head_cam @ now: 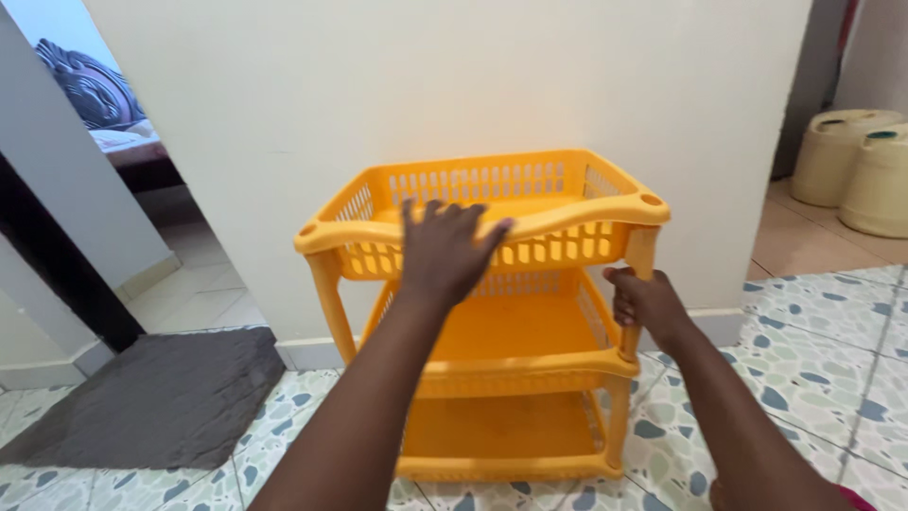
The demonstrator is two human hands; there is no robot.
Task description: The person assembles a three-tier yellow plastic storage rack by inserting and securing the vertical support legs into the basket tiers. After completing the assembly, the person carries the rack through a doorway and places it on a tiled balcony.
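Rack (511,331) under both hands

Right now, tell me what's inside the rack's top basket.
The top basket of the rack looks empty where visible. The left hand on its front rim hides part of the bottom.

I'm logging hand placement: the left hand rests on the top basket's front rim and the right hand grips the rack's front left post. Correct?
Not quite. In the head view, the right hand grips the front right post of the orange rack, not the left. The left hand does rest on the top basket's front rim.
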